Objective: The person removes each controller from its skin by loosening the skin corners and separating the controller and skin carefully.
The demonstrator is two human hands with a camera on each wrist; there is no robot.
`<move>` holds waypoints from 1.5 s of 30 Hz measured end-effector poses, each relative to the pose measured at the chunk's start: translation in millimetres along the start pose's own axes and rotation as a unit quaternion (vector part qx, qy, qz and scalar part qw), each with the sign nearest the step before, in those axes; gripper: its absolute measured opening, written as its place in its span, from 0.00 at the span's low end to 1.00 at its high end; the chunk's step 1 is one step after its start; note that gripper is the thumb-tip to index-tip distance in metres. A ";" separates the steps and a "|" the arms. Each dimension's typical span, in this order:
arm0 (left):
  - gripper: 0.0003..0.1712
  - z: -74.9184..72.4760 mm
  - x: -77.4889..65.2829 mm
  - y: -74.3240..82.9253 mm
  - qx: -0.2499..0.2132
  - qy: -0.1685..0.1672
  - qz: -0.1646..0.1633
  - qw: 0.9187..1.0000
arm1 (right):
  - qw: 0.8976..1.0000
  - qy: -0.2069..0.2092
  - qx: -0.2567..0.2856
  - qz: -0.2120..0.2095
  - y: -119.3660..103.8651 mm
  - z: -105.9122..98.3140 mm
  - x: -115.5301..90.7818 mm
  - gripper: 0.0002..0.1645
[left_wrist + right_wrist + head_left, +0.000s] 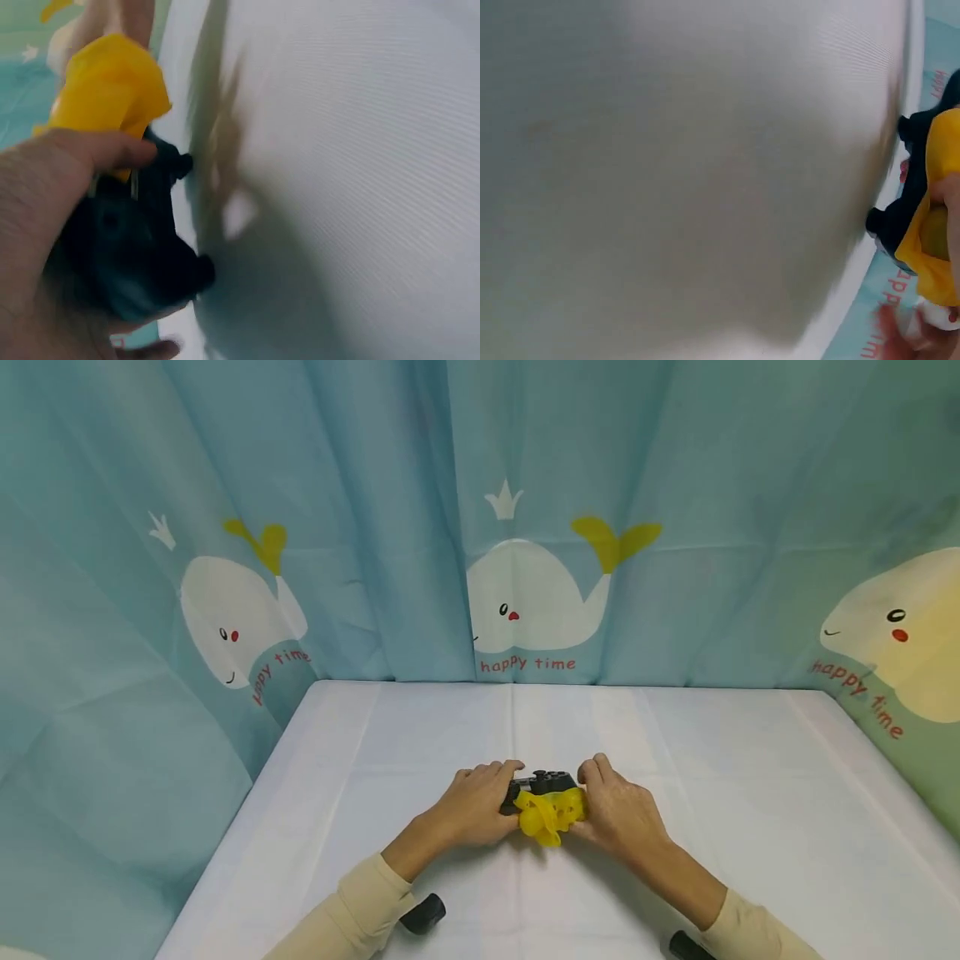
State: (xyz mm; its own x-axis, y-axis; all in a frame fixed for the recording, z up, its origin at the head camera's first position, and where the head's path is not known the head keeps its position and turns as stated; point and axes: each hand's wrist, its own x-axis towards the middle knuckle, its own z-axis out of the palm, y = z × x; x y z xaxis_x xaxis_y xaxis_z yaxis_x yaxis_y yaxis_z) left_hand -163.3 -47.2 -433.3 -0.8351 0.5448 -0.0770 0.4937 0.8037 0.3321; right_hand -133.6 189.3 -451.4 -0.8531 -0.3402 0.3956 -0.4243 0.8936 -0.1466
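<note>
Between the two hands, low over the white table, is a black game controller (pixel 553 782) with small knobs, partly wrapped in a yellow soft cover (pixel 534 820). My left hand (pixel 480 802) grips the controller's left end; in the left wrist view its thumb lies across the body by the edge of the yellow cover (pixel 112 86). At the other end my right hand (pixel 624 810) holds the yellow cover against the controller, fingers curled at the top. Seen from the right wrist, the controller's black side (pixel 911 191) shows two knobs, with the cover folded loosely behind. Palms hide both ends.
A white cloth-covered table (pixel 420 718) spreads under the hands. Behind it hangs a blue curtain (pixel 390 527) printed with whales. Dark cylindrical pieces (pixel 423 914) show beside each beige sleeve (pixel 360 906).
</note>
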 end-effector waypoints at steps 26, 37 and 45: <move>0.35 8.1 -8.5 -31.3 0.010 0.120 0.112 0.986 | 0.899 -0.261 0.250 0.248 -7.3 -5.9 18.1 0.36; 0.32 -4.8 8.4 -28.2 0.066 0.068 0.120 0.988 | 0.922 -0.219 0.220 0.230 -4.0 1.3 22.5 0.28; 0.31 -12.9 10.3 -38.5 -0.020 0.013 0.075 0.997 | 0.883 -0.242 0.390 0.100 15.8 0.8 19.3 0.21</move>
State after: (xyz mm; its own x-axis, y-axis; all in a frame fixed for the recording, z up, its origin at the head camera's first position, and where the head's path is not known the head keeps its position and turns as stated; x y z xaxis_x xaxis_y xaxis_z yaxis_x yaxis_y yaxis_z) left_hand -194.1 -75.7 -434.7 -0.7592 0.6509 0.0008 0.6036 0.7036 0.3750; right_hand -157.0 196.6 -446.8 -0.8845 -0.4522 -0.1146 -0.1698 0.5409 -0.8238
